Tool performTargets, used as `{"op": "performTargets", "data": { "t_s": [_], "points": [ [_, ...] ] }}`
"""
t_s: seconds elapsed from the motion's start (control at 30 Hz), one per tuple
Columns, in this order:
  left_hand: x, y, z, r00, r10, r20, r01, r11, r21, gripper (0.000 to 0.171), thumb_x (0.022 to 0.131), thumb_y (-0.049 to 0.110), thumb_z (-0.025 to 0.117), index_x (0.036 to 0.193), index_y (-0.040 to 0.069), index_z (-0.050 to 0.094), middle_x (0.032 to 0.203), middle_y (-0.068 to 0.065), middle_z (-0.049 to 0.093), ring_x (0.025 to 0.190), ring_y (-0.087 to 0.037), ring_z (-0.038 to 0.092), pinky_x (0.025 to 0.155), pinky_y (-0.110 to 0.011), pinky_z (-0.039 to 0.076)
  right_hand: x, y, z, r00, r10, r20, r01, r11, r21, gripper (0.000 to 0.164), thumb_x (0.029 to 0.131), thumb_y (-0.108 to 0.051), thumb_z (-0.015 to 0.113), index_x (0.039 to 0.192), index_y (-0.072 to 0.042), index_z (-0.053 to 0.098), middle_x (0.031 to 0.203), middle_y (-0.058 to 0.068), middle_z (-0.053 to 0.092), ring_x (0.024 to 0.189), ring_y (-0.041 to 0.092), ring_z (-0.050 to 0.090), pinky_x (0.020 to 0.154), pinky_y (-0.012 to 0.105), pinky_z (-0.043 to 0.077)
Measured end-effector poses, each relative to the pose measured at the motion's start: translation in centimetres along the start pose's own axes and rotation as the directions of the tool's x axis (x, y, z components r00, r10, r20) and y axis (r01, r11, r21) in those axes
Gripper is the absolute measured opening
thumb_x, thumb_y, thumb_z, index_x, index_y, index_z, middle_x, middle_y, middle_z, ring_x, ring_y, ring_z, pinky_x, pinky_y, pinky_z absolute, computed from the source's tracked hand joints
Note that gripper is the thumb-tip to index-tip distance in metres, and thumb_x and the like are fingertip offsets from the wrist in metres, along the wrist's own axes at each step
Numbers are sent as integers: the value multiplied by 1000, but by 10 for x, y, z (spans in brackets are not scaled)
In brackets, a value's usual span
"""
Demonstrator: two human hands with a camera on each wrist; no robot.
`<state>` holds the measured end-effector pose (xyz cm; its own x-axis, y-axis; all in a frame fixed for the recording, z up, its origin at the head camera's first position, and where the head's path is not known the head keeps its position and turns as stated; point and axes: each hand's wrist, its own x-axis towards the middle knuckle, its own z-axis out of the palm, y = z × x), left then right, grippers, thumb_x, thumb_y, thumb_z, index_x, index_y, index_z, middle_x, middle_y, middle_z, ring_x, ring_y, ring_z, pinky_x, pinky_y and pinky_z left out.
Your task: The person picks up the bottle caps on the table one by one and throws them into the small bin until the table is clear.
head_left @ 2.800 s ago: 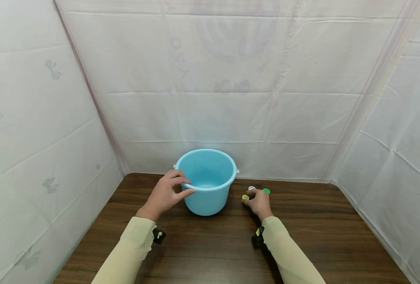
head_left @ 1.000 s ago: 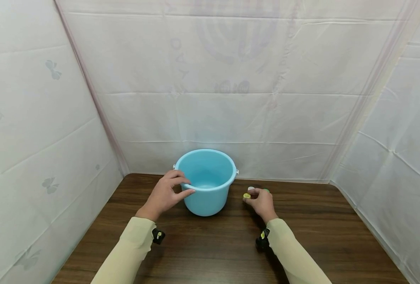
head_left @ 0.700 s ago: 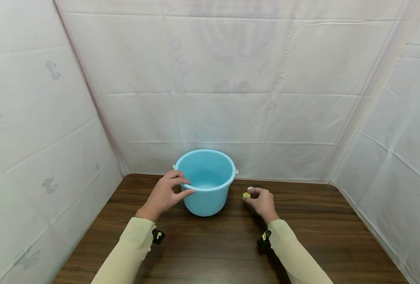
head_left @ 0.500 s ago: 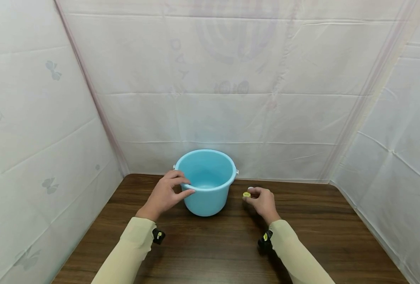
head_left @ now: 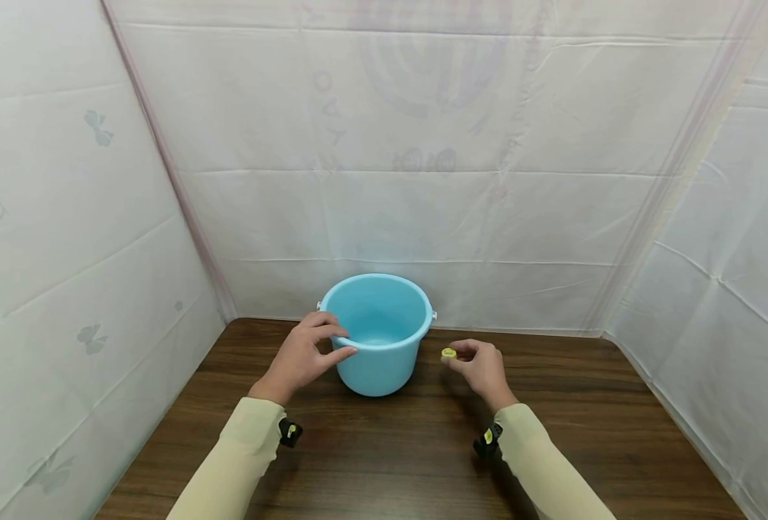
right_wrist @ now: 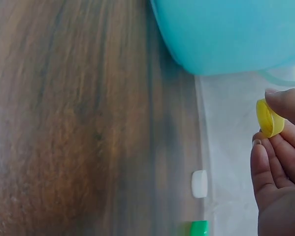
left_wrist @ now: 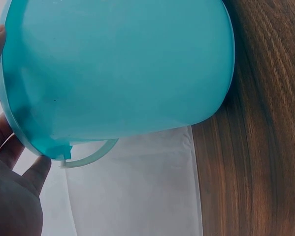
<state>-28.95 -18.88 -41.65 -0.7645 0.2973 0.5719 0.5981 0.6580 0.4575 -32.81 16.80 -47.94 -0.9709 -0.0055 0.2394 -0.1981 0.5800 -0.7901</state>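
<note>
A light blue bucket stands upright on the wooden table. My left hand holds its rim at the near left, the thumb outside and the fingers over the edge; the left wrist view shows those fingers along the rim of the bucket. To the right of the bucket, my right hand pinches a small yellow bottle cap between thumb and fingers. In the right wrist view the yellow cap is raised above the table, its hollow side partly showing.
A white cap and a green cap lie near the table's back edge, hidden behind my right hand in the head view. White sheeting walls in the table at the back and both sides. The bucket's handle hangs at its far side.
My right hand has lifted the yellow cap off the table, shifting slightly right, then a little toward the bucket. It now covers the white and green caps. The left hand and bucket stay put.
</note>
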Motion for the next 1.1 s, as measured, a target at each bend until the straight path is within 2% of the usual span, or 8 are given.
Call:
{"op": "performTargets", "data": {
  "t_s": [0.2,0.5,0.77,1.1],
  "points": [
    [0,0,0,1000,-2,2,2,1000,1,22,82,35,88,98,21,80,108,4,63,109,-16,55,106,-47,53,-4,-10,-3,999,-35,-2,35,999,22,29,84,-22,87,108,-11,79,100,6,76,91,18,70,78,31,61],
    [0,0,-1,1000,-5,6,5,1000,2,22,82,35,88,98,21,80,108,4,63,109,-17,55,107,-47,52,-8,-23,-10,1000,-20,-5,20,999,41,30,83,-25,87,109,-13,78,101,5,76,91,18,70,77,30,61],
    [0,1,-2,1000,2,1,-2,1000,-7,22,82,35,88,97,21,79,108,4,64,109,-17,55,108,-48,52,-9,-34,-17,998,-55,-10,56,997,54,31,83,-26,88,109,-13,79,101,5,77,89,17,69,74,22,58],
    [0,1,-1,1000,-1,3,1,1000,-2,22,82,34,88,97,20,80,108,4,64,109,-17,56,109,-48,51,-6,-43,-22,998,-63,-11,63,992,108,31,84,-28,87,110,-13,79,104,6,77,93,19,71,77,24,59]
  ]
}}
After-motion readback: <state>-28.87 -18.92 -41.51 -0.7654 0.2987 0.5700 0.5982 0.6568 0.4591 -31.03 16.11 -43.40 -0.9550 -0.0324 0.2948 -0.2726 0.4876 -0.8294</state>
